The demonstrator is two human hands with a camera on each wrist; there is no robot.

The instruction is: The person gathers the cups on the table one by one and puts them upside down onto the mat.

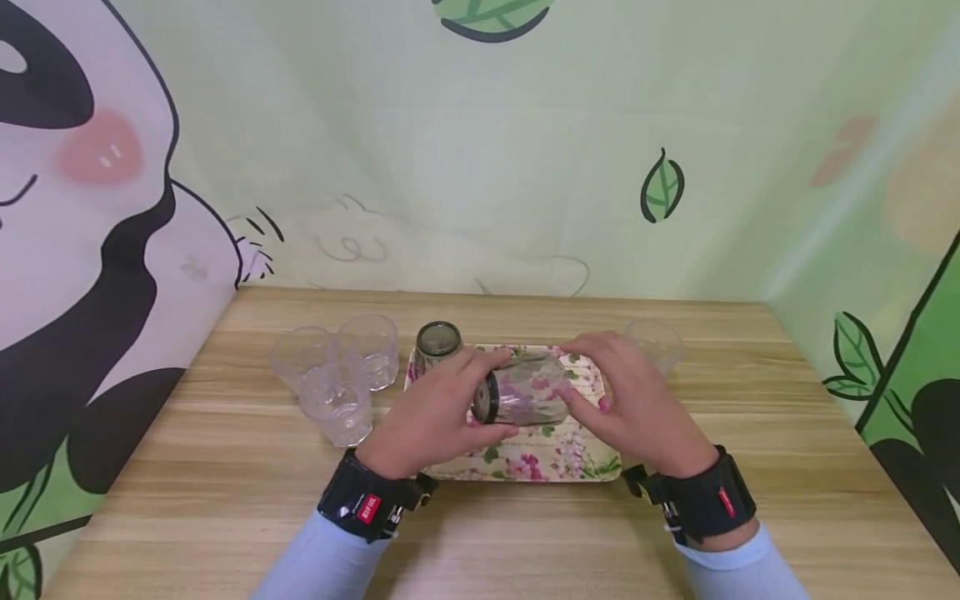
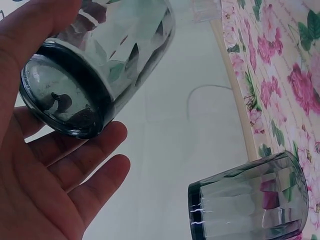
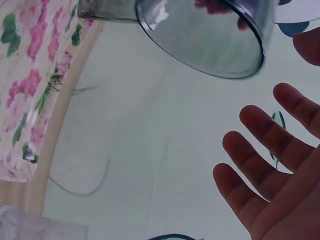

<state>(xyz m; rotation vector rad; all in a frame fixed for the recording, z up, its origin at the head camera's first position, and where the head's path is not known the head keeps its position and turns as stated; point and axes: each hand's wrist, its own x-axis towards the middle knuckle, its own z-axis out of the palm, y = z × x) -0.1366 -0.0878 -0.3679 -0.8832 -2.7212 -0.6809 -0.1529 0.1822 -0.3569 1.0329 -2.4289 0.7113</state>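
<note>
A smoky grey glass tumbler lies sideways in the air over a floral tray. My left hand holds it at the thick base, thumb on one side and fingers on the other. At the rim end is my right hand; in the right wrist view its fingers are spread and stand apart from the tumbler's mouth. A second grey tumbler stands upside down on the tray's back left corner, and it also shows in the left wrist view.
Left of the tray, several clear glasses stand close together on the wooden table. Another clear glass is behind my right hand, partly hidden. A printed cloth wall rises behind the table.
</note>
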